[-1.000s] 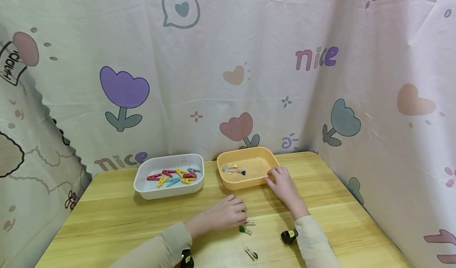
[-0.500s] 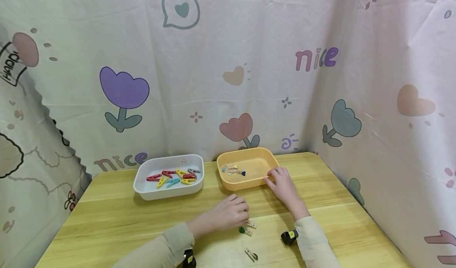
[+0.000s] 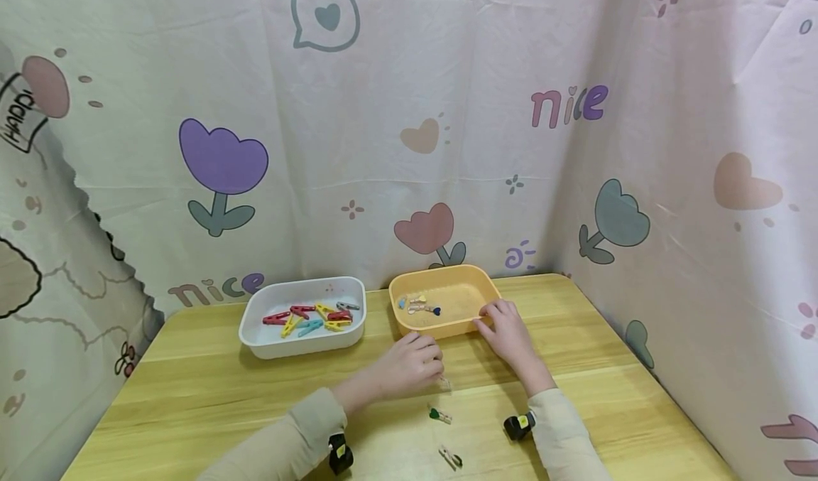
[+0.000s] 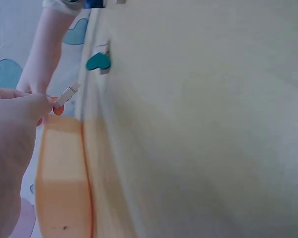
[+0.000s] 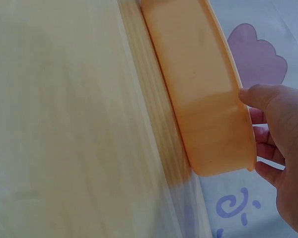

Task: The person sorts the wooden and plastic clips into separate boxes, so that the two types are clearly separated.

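Note:
My left hand [image 3: 409,362] pinches a small wooden clothespin [image 4: 67,95] with an orange-red decoration, partly hidden by the fingertips. The hand is above the table, just in front of the yellow-orange bin [image 5: 203,74]. With thumb and fingers on either side of the rim, my right hand [image 3: 508,330] grips that bin at its near right corner. Several small clothespins [image 3: 418,308] lie at the left inside the bin. On the table nearer the person are a clothespin with a green heart [image 3: 440,415] and another small clothespin [image 3: 450,457].
A white bin [image 3: 290,347] with several red, yellow, blue and grey plastic clothespins stands left of the yellow-orange one. Both are near the table's back edge, before a printed curtain [image 3: 358,111]. Each wrist wears a black camera.
My left hand has lifted a clothespin from beside the green-heart one and moved slightly away from the person, toward the yellow-orange bin. My right hand stays on the rim.

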Available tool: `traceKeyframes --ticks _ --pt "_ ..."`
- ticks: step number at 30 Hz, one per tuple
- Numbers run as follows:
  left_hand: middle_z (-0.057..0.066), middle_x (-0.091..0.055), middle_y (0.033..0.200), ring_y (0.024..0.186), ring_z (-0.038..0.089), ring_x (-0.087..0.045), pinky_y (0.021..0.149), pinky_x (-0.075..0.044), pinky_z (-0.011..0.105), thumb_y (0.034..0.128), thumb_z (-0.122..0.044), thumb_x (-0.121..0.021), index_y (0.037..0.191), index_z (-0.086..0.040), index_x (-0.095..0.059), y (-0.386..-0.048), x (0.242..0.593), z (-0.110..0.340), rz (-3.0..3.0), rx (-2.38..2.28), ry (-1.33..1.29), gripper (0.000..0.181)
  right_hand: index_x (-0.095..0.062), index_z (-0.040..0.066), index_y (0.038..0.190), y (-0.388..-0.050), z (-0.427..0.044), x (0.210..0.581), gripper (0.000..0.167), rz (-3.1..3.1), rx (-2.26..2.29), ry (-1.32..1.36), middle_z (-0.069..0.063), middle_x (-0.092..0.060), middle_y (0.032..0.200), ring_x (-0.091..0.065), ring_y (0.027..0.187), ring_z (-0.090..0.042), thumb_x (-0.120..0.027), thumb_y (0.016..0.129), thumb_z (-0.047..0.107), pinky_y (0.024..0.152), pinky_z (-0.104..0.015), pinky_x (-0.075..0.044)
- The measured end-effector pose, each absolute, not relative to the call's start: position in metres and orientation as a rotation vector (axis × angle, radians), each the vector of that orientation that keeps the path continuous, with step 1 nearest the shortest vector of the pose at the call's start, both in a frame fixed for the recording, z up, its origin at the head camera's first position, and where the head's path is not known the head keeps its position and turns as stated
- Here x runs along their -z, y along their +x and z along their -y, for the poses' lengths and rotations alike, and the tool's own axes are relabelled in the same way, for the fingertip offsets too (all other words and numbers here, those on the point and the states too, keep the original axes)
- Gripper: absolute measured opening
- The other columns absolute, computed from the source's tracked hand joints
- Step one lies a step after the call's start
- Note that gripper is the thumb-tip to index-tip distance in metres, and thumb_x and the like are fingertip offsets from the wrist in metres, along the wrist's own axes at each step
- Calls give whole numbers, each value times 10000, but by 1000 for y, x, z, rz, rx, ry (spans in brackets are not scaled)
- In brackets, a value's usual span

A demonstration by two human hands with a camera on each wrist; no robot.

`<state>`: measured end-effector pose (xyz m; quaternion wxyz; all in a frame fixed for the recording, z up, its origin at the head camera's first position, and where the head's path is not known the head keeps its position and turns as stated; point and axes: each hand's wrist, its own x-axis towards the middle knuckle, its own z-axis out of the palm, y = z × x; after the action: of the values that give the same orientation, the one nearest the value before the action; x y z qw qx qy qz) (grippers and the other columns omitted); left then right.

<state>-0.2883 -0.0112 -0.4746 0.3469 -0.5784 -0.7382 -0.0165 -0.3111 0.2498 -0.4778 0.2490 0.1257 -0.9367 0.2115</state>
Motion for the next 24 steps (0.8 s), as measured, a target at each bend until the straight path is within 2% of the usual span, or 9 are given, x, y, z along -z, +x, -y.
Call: traceKeyframes --ticks 9,17,21,24 --pt "-90 -658 948 963 130 -570 821 -424 280 915 -259 -658 908 -223 -721 -300 458 16 1977 147 -1465 73 -654 84 910 -310 -251 479 181 2546 -572 342 -80 -607 978 -522 983 -276 -742 857 233 889 -428 -450" --pt "-49 -666 936 988 171 -609 890 -512 386 848 -249 -738 868 -191 -709 -314 442 23 1936 159 -1368 68 -659 86 913 -310 -250 479 177 2534 -578 346 -70 -601 959 -528 995 -278 -747 852 227 888 -430 -455" --pt "-43 -669 929 956 164 -612 843 -479 339 821 -232 -761 855 -192 -709 -321 436 26 1930 165 -1321 74 -658 88 912 -310 -250 478 177 2534 -575 351 -71 -600 962 -528 995 -281 -746 854 230 894 -432 -454" --pt "-38 -674 949 959 161 -602 830 -464 323 842 -232 -743 868 -193 -709 -326 434 29 1963 184 -1299 58 -658 87 911 -310 -250 478 171 2534 -576 355 -72 -600 961 -530 991 -283 -741 858 228 894 -431 -453"
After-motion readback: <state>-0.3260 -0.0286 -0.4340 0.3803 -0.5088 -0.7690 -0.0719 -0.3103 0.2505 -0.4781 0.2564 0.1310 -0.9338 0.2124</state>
